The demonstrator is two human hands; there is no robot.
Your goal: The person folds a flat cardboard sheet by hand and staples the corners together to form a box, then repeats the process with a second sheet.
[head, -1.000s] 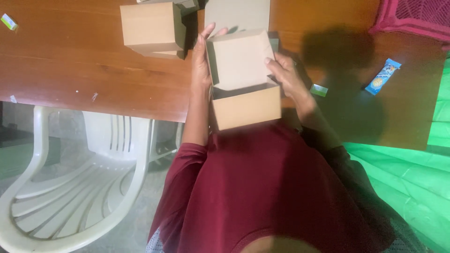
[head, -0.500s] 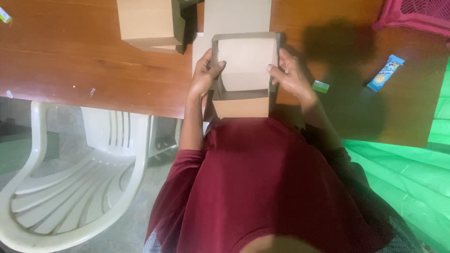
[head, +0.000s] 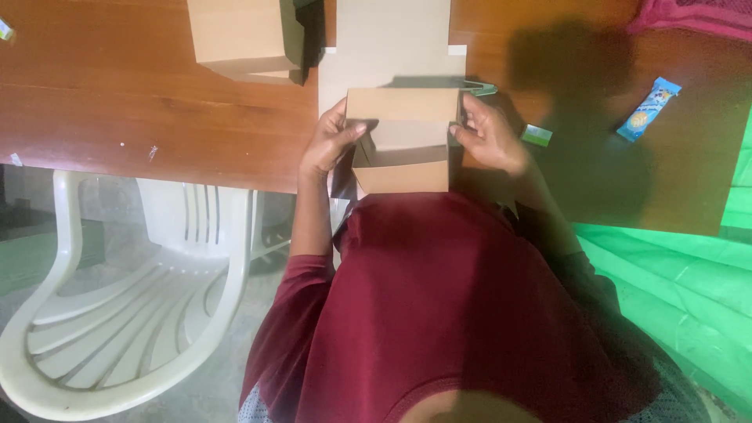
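Seen from above, a person's left hand [head: 329, 145] grips the left side of a small brown cardboard box [head: 401, 141], thumb pressed onto its upper edge. The right hand [head: 487, 137] clasps the box's right side, fingers curled against the wall. Both hands are closed on the box, one on each side, with the box between them. The box is held at the near edge of a reddish-brown wooden table [head: 157, 110], just above the person's dark red long-sleeved shirt [head: 439, 313]. Its top panel is folded partly down, leaving a dark open gap below; nothing can be seen inside.

Just behind the box, a flat unfolded sheet of pale cardboard [head: 392, 47] lies on the table. To its left stands a closed brown cardboard box [head: 243, 39], shut so its contents are hidden. To the right of the right hand lies a small green and white packet [head: 537, 135], and farther right a blue snack wrapper [head: 648, 108]. A pink mesh basket [head: 697, 19] shows at the far right corner; its inside is out of view. A white plastic chair [head: 117, 313] stands below the table on the left, and green sheeting [head: 674, 290] covers the floor on the right.
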